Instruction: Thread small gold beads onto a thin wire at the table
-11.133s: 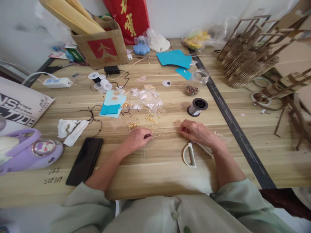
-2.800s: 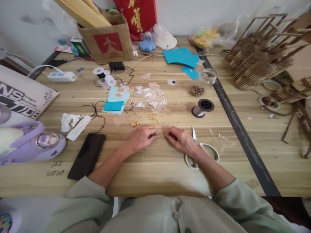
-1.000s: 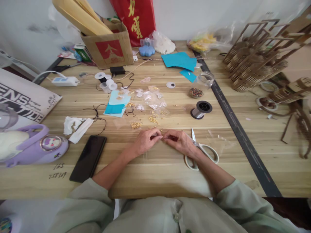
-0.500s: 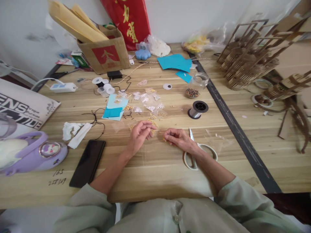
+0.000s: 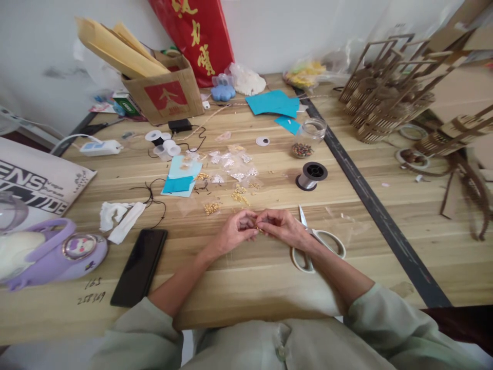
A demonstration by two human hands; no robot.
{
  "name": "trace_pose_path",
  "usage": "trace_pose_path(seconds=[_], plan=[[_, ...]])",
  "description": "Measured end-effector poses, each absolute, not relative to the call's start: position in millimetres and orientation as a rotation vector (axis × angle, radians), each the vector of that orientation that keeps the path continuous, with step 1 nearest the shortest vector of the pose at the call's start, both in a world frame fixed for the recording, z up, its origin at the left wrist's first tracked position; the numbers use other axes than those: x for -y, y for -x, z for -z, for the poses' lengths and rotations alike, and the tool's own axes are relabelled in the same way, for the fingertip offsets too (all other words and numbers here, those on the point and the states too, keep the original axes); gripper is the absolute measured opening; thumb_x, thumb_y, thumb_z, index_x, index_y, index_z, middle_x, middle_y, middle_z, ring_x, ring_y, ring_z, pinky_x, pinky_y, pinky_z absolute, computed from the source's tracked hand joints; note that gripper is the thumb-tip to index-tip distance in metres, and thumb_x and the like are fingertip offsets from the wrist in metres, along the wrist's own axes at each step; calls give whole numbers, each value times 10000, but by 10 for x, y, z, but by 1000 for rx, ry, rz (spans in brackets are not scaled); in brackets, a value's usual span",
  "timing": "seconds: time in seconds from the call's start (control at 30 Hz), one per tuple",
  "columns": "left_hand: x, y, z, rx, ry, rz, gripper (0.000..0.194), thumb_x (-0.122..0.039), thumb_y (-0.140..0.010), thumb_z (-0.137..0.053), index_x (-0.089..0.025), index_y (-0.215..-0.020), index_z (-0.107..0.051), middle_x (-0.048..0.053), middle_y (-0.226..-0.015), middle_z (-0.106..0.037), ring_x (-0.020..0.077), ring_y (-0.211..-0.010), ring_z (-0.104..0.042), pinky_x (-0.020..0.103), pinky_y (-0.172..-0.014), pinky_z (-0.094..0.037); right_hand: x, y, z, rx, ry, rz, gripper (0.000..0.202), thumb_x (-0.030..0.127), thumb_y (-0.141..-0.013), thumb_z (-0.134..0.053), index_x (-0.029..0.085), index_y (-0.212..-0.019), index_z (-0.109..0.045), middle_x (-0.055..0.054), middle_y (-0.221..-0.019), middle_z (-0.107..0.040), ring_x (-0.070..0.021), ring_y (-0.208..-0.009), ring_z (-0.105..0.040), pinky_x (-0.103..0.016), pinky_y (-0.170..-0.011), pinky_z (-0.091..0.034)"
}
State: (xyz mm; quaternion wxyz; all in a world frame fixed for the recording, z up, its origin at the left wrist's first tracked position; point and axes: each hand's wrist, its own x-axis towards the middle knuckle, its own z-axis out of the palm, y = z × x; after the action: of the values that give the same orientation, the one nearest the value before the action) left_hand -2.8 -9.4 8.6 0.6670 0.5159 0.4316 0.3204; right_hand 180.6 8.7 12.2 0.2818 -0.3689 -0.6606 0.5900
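My right hand [image 5: 283, 227] pinches a small gold piece [image 5: 259, 229], which looks like a bead or a few of them. Against its fingertips is my left hand [image 5: 236, 232], fingers curled and thumb drawn in; what these fingers grip is too small to make out. A faint clear thread [image 5: 228, 257] shows below the left hand. Just beyond the hands lie small piles of gold beads [image 5: 211, 207] and more gold bits [image 5: 239, 193]. White-handled scissors [image 5: 329, 242] rest partly under my right forearm, blades pointing away.
A spool of fine wire or thread [image 5: 311, 176] and a jar of dark beads [image 5: 302, 149] stand at the right. Small plastic bags [image 5: 234, 163] and blue cards [image 5: 179, 182] lie further back. A phone [image 5: 139, 267] is by my left forearm, a purple bottle [image 5: 57, 254] beyond it.
My left hand has moved right and nearer to me, from over the bead pile to my right hand. Its outstretched fingers have curled in, and both hands' fingertips now meet.
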Motion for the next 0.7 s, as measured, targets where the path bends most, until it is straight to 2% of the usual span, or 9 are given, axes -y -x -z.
trace_pose_path(seconds=[0.2,0.4,0.53,0.7], plan=[[101,43,-72,-1046,-1246,-751,315,-319,-702,-711,-119,-890,-558,23,-758,-604,97,-627,-560,231,-587,-478,-102,-1808,-119,1706,1009,-1611,222,351,-809,-602,129,-821,-609,29,-592,-517,-70,-510,-403,-201,-478,-295],[91,89,-68,-1067,-1351,-735,210,-282,-760,-650,-111,-865,-589,19,-731,-597,93,-640,-554,226,-630,-464,-129,-1828,-110,1619,1019,-1661,250,382,-803,-614,135,-816,-587,26,-615,-523,-70,-518,-442,-198,-483,-325],[75,114,-56,-1064,-1367,-745,203,-309,-796,-608,-109,-832,-609,12,-688,-590,93,-620,-550,219,-612,-460,-131,-1836,-100,1618,1015,-1667,271,410,-805,-613,140,-808,-588,26,-609,-517,-72,-519,-449,-196,-477,-333],[70,114,-44,-1059,-1341,-739,213,-319,-764,-646,-112,-761,-599,-4,-637,-573,85,-581,-540,213,-591,-452,-118,-1825,-97,1591,1006,-1679,283,426,-821,-600,146,-787,-584,23,-602,-525,-68,-514,-464,-185,-464,-341]])
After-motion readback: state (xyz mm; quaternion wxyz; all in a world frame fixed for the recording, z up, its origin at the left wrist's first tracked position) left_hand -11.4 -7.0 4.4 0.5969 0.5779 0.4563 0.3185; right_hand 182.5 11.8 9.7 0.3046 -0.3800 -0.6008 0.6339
